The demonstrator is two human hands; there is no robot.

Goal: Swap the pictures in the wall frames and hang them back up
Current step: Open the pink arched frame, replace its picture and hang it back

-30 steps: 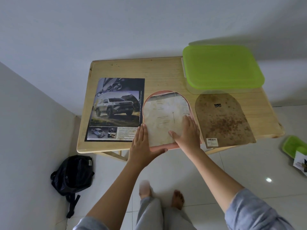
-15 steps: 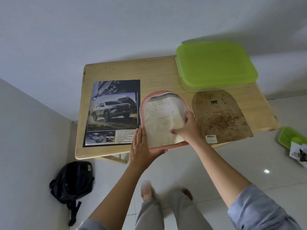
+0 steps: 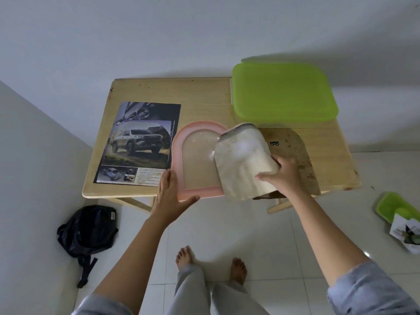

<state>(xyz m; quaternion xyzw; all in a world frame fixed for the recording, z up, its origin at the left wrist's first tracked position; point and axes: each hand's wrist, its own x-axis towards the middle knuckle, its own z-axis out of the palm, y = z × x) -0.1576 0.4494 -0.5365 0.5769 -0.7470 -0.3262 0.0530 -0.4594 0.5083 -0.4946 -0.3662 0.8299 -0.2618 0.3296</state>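
Note:
A pink arch-shaped frame [image 3: 179, 155] lies flat on the wooden table [image 3: 204, 98], its glass bare. My left hand [image 3: 169, 196] rests flat on its lower left corner. My right hand [image 3: 281, 176] grips an arch-shaped pale sheet [image 3: 243, 160], lifted and curled, over the frame's right side. A brown arch-shaped backing board [image 3: 295, 151] lies to the right, partly hidden by the sheet and hand. A car poster [image 3: 141, 144] lies flat to the left of the frame.
A green-lidded box [image 3: 284, 92] stands at the table's back right. A black backpack [image 3: 88, 230] lies on the floor at the left wall. A green item with paper [image 3: 400, 214] lies on the floor at right. My bare feet [image 3: 211, 264] are below the table edge.
My right hand has lifted the pale sheet out of the pink frame and carried it right; the frame's glass is now uncovered. My left hand stays at the frame's lower left.

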